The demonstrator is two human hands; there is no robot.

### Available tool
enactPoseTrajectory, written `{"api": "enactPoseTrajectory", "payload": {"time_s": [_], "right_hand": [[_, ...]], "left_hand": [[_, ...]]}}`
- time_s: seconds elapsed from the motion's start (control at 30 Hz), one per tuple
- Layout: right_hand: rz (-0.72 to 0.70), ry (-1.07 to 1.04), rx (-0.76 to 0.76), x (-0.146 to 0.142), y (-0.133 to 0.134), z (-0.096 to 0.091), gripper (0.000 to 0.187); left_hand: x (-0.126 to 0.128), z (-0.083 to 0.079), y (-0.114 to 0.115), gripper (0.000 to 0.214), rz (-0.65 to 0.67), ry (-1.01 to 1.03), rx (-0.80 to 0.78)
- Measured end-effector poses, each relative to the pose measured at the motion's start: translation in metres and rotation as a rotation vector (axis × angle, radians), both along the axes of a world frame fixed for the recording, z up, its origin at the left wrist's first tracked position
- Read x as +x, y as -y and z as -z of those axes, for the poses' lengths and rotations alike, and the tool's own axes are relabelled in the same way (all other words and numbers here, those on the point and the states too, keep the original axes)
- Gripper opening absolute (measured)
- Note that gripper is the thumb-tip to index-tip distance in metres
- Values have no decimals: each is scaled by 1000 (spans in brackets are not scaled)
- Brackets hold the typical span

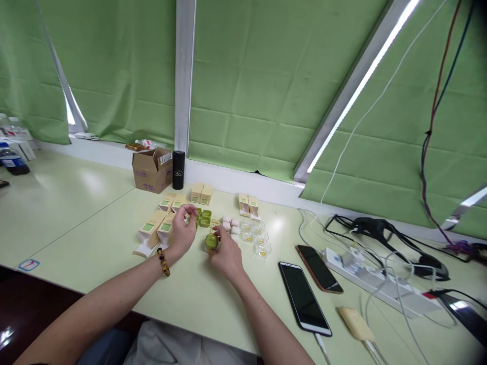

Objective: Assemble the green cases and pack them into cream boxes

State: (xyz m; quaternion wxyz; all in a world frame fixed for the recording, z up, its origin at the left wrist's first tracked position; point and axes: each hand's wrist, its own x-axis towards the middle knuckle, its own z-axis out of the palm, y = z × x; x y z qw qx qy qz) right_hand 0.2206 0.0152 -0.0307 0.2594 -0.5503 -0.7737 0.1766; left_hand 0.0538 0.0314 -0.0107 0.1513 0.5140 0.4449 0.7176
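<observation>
My right hand [227, 253] is closed around a small green jar [211, 241] on the pale green table [91, 223]. My left hand [183, 229], with a bead bracelet on the wrist, hovers just left of it, fingers curled and pinched near more green jars [204, 218]; what the fingertips hold is too small to make out. Small cream boxes with green labels [158, 227] lie left of that hand. White caps [231, 223] and clear little containers [257, 237] sit to the right.
A brown cardboard box [152, 170] and a black cylinder [178, 170] stand at the back. Two phones [304, 299] lie on the right, beside a white power strip [376, 284] with tangled cables. Green curtains cover the windows behind.
</observation>
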Motion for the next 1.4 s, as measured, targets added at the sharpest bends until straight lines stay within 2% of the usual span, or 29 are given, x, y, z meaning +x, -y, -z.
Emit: {"api": "enactPoseTrajectory", "payload": {"time_s": [0.23, 0.37, 0.43, 0.5, 0.53, 0.6, 0.67, 0.77, 0.8, 1.0, 1.27, 1.4], "right_hand": [[-26, 109, -13, -2, 4, -4, 73], [-72, 44, 33, 1, 4, -6, 75], [-98, -83, 105, 5, 1, -8, 63], [-79, -232, 190, 12, -6, -12, 41], [-40, -285, 225, 16, -11, -14, 31], [64, -302, 252, 26, -25, -21, 24], [147, -231, 228, 37, -42, -29, 26], [232, 88, 209, 55, -72, -41, 37], [239, 137, 202, 61, -81, -44, 39], [149, 338, 128, 79, -127, -44, 32], [168, 462, -10, 68, -159, -30, 49], [171, 473, 4, 64, -161, -30, 46]], "left_hand": [[3, 6, -5, 12, 74, 65, -40], [3, 11, -6, 11, 110, 58, -57], [3, 13, -6, 9, 116, 45, -51], [4, 14, -6, 8, 114, 30, -37], [4, 15, -6, 7, 112, 21, -37], [5, 16, -5, 9, 108, 7, -55], [6, 16, -5, 14, 112, -8, -83], [8, 18, -3, 18, 131, -20, -106], [8, 18, -2, 19, 139, -19, -110], [8, 20, 0, 16, 183, 2, -123], [8, 24, 0, 13, 188, -35, -82], [9, 23, 3, 13, 197, -39, -79]]}}
